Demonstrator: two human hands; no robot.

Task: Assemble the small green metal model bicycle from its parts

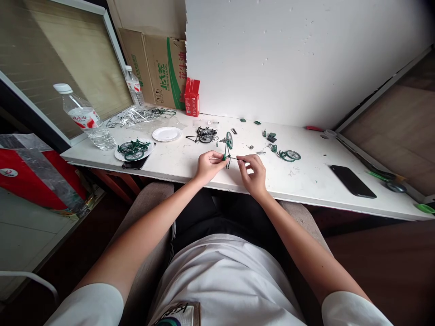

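Note:
My left hand is pinched on the lower end of a small green model bicycle frame that stands upright on the white table, a wheel at its top. My right hand is closed in a pinch on a thin dark rod that points left toward the frame's base. The two hands nearly meet at the table's front edge. A dark, partly built model bicycle lies just behind them. A green wheel part lies to the right.
A paper plate with green bicycle parts, an empty paper plate, two water bottles, a red carton, a cardboard box and clear wrapping sit left. Black phones lie at left and right. Small green pieces are scattered at the back.

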